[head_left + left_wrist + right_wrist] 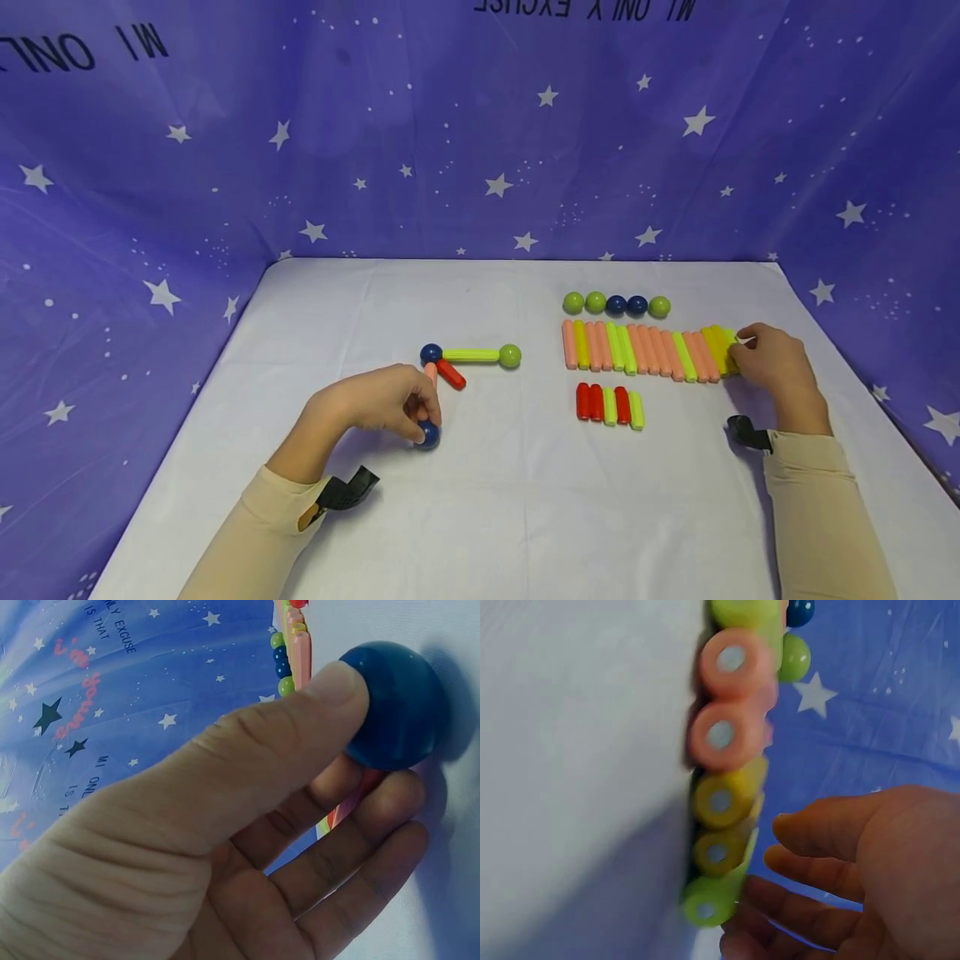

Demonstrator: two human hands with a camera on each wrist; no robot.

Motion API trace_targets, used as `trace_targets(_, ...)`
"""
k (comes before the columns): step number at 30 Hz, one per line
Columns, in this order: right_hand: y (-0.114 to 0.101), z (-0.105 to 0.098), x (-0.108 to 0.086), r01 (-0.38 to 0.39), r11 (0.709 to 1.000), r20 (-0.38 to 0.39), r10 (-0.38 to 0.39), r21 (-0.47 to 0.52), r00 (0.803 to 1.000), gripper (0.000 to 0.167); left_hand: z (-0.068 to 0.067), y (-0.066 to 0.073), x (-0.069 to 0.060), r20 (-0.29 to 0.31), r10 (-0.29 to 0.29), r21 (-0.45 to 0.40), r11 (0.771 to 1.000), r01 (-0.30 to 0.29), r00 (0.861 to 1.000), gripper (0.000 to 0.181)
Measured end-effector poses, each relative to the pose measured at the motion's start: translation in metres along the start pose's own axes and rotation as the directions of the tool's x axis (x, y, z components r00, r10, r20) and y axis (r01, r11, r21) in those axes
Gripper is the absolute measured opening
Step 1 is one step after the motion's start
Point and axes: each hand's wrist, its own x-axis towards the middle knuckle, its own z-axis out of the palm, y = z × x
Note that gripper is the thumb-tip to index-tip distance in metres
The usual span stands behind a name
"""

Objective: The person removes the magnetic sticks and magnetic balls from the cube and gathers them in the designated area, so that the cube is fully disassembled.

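My left hand [375, 404] pinches a blue ball [428, 434] between thumb and fingers, low over the white table. A pink rod [431, 372], partly hidden by that hand, runs from a second blue ball [431, 354] toward the held one. From this second ball a yellow-green rod [471, 356] reaches a green ball [510, 356], and a short red rod [452, 375] slants off it. My right hand [776, 367] is at the right end of a row of rods; its fingers are loosely bent beside the last yellow-green rod [707, 904]. Whether they touch it, I cannot tell.
Pink rods [656, 352] and yellow rods [581, 345] lie side by side in the long row. Behind it stand several green and blue balls [617, 306]; in front lie short red rods [596, 402] and yellow-green ones. A purple star-printed cloth [450, 125] surrounds the table [525, 517].
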Motion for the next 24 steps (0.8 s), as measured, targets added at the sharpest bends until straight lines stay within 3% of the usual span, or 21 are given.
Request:
trace_targets(4, -0.022, -0.003, -0.005, 0.038, 0.999, -0.025, -0.038, -0.002, 0.999, 0.046, 0.000, 0.001, 0.000, -0.002, 0.002, 0.007, 1.000, -0.002, 1.000, 0.020)
trace_targets(7, -0.045, -0.003, -0.008, 0.107, 0.994, -0.050, -0.108, -0.010, 0.993, 0.045, 0.000, 0.000, 0.000, -0.003, 0.000, 0.010, 1.000, 0.000, 1.000, 0.020)
trace_targets(10, -0.071, 0.002, -0.014, 0.181, 0.983, -0.054, -0.182, -0.016, 0.982, 0.044, 0.000, 0.000, 0.000, -0.005, 0.000, 0.012, 1.000, 0.000, 1.000, 0.020)
trace_targets(14, -0.108, 0.010, -0.025, 0.298, 0.954, -0.045, -0.299, -0.021, 0.953, 0.041, 0.000, -0.001, 0.000, -0.009, 0.007, 0.025, 1.000, -0.007, 1.000, 0.020)
trace_targets(17, -0.134, 0.016, -0.034, 0.399, 0.917, -0.050, -0.400, -0.019, 0.915, 0.038, 0.001, -0.001, 0.000, -0.011, 0.014, 0.026, 1.000, -0.013, 1.000, 0.020)
trace_targets(24, -0.189, 0.036, -0.048, 0.608, 0.794, -0.091, -0.605, 0.004, 0.791, 0.035, 0.000, 0.002, 0.000, -0.009, 0.011, 0.021, 1.000, -0.011, 1.000, 0.020)
